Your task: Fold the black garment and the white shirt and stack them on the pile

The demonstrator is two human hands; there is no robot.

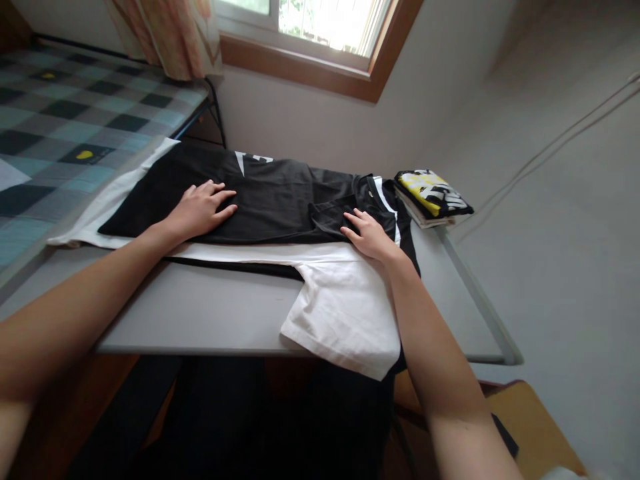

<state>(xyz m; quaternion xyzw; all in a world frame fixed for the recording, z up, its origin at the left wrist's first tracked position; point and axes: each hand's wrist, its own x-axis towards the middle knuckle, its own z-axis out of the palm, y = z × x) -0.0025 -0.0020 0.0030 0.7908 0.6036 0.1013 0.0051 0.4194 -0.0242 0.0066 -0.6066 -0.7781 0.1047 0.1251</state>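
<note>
A black T-shirt [280,193] with a white print and a white neck stripe lies on the table, its near side folded over. My left hand [200,210] rests flat on the shirt's lower part, fingers spread. Near the collar, my right hand [367,233] lies on the folded-in sleeve, fingers apart. Neither hand grips anything. Beneath the black shirt is a white T-shirt [340,300], whose near sleeve hangs slightly over the table's front edge. More black cloth shows under the white one.
A folded stack of clothes [433,197], black with yellow and white print on top, sits at the table's right end. The grey table [215,303] stands beside a bed with a checked sheet [95,127] at left. A wooden chair [535,427] is at lower right.
</note>
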